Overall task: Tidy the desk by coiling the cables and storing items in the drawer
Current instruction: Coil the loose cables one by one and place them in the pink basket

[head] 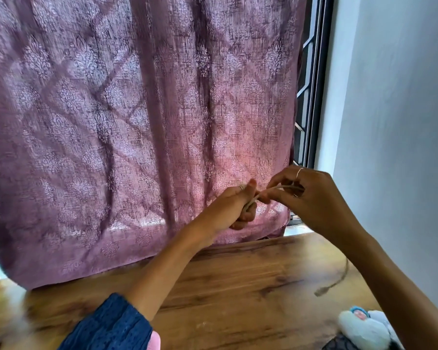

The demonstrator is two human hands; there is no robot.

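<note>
Both hands raised above the far part of the wooden desk (238,279), in front of a mauve patterned curtain (137,109).

Left hand (234,204): fingers curled into a fist round a bundle of pale cable (253,199); thumb up along the top. Blue sleeve (109,324) on that forearm.

Right hand (311,195): fingers curled, pinching the same cable where it runs across from the left fist. The two hands are nearly touching. A thin ring shows on one finger of each hand.

Room and edges — the desk's far edge meets the curtain hem; its right side runs close to a pale wall (402,122). A dark window frame (314,84) shows in the gap between curtain and wall. Bare wood lies below and between the forearms.

Hard to make out: a blurred loose cable end (335,284) hangs or lies beyond the right forearm above the desk — cannot tell whether it touches the wood or joins the held bundle. How many loops sit in the left fist is hidden by the fingers. A white-and-blue soft object (364,327) at the lower right is blurred and partly cut off by the forearm and frame edge. The lower left corner is a pale smear, unidentifiable.
</note>
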